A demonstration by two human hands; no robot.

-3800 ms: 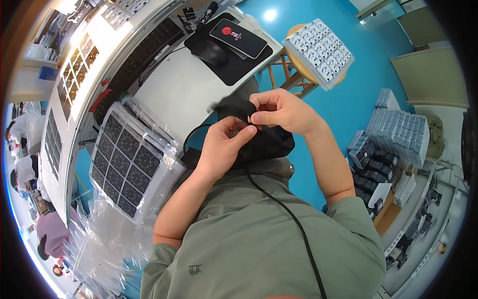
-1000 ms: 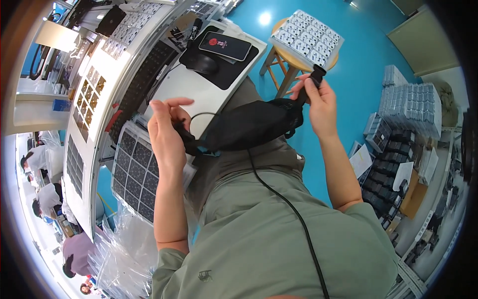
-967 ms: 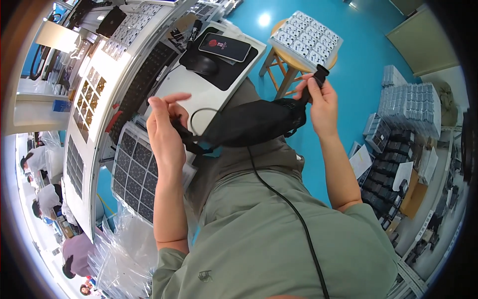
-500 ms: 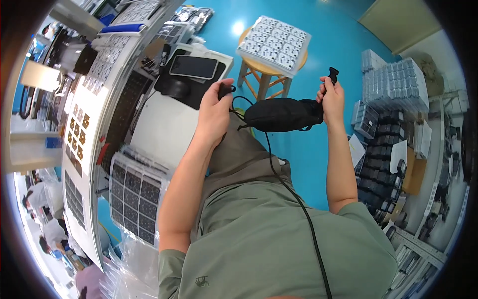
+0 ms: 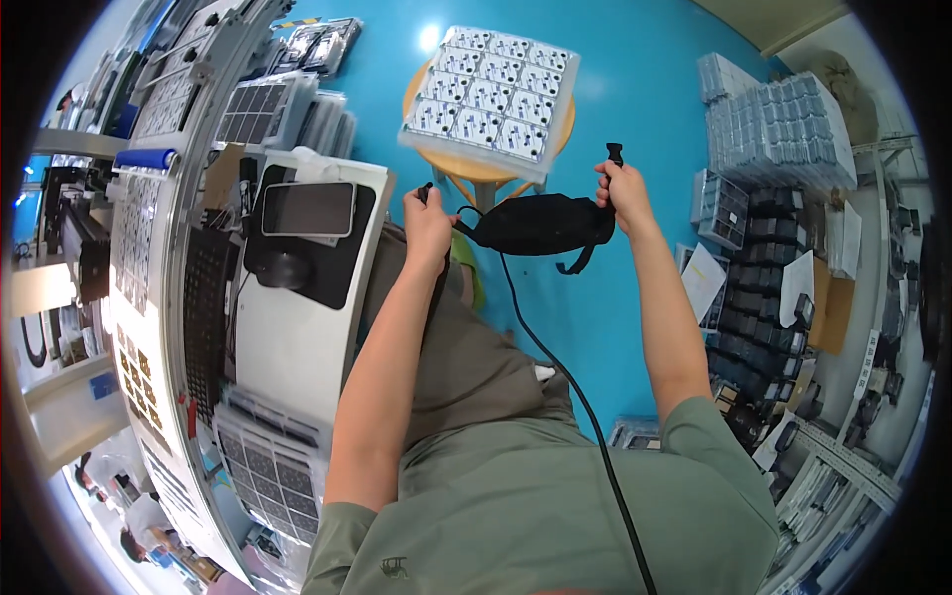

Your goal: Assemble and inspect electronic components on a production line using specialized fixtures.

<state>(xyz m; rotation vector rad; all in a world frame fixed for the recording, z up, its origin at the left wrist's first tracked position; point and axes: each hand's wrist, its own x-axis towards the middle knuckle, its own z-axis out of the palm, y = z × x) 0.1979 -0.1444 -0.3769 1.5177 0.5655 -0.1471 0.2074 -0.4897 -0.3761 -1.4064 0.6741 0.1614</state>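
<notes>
Between my two hands hangs a black waist pouch (image 5: 543,224), stretched out level in the air above the blue floor. My left hand (image 5: 428,226) is closed on one end of its strap, with a small black buckle piece (image 5: 425,189) poking up above the fingers. At the other end my right hand (image 5: 623,196) grips the strap, and a black buckle end (image 5: 615,153) sticks out over the fist. A loose strap tail dangles below the pouch. From the pouch a black cable (image 5: 560,369) runs down across my shirt.
Ahead stands a wooden stool (image 5: 562,130) bearing a tray of small parts (image 5: 493,94). On my left a white desk (image 5: 288,342) holds a phone (image 5: 308,209), a mouse (image 5: 279,269) and a dark mat. Stacked clear trays (image 5: 778,124) and black parts (image 5: 769,268) fill the right side.
My view has shifted, so the desk and stool sit differently. Both hands still hold the pouch's ends; my left fingers are now pinched with the buckle piece more upright.
</notes>
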